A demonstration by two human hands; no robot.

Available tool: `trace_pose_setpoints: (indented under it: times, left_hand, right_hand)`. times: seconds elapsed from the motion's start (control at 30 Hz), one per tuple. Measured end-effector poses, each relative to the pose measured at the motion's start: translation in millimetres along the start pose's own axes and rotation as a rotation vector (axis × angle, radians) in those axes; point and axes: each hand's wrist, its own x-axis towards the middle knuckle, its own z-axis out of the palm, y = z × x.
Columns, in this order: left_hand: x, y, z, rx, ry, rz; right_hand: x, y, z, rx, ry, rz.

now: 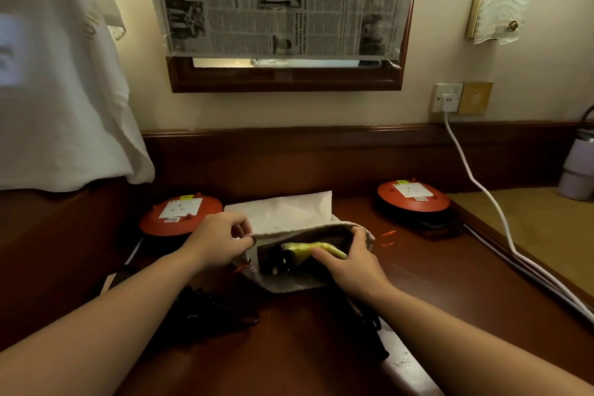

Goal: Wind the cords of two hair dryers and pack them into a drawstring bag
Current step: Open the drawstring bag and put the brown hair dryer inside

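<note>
The drawstring bag lies on the bench — left hand pinches its rim to keep the mouth open; right hand, fingers closed, pushes a hair dryer inside.

Two round red socket discs sit on the dark wooden worktop, one at ten o'clock, one at two o'clock. One beige fabric drawstring bag, one white tissue sheet, two bare hands.
</note>
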Motion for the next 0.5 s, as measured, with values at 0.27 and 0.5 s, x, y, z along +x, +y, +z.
trace_pose_setpoints:
  times: [0.27, 0.5]
  left_hand:
    - [-16, 3, 7, -0.062, -0.101, -0.031]
    - [-27, 4, 17, 0.052, -0.218, -0.139]
  right_hand:
    - [-1, -4, -15, -0.366, 0.11, -0.035]
    - [26, 15, -51, -0.52, 0.215, 0.02]
